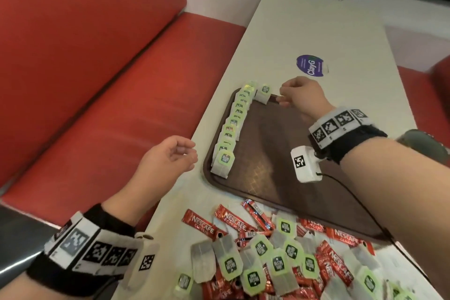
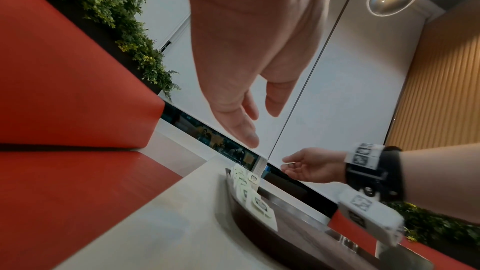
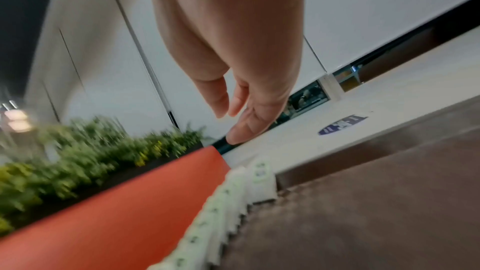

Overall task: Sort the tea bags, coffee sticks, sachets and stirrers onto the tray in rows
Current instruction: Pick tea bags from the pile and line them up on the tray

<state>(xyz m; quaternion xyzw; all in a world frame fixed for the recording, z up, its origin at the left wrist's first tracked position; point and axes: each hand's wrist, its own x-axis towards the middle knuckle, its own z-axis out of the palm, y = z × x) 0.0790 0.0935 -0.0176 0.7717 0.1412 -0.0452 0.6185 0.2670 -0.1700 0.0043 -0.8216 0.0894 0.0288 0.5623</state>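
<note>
A brown tray (image 1: 272, 163) is seen on a pale table (image 1: 304, 39), its long axis running from the near edge away toward the far end. Along the tray's left rim a row of tea bags (image 1: 232, 126) is laid, each one overlapping the next like shingles, green labels facing up; the row's long axis follows the tray's left side, from the near left corner to the far left corner. One more tea bag (image 1: 264, 94) is set just right of the row's far end, at the tray's far rim, its green label toward the far side.

The right hand (image 1: 300, 97) is held over the far rim of the tray, just beside that single tea bag; its fingers are loosely extended and nothing is gripped, as the right wrist view also shows. The left hand (image 1: 170, 157) is held above the table's left edge, just left of the tray's near left corner, palm turned up, fingers relaxed and slightly curled, holding nothing.

On the table in front of the tray's near edge a loose pile (image 1: 280, 258) is spread: green-labelled tea bags mixed with red coffee sticks, pointing in many directions. A round purple sticker (image 1: 310, 66) is stuck to the table beyond the tray. A red bench (image 1: 97, 80) stands to the left of the table.
</note>
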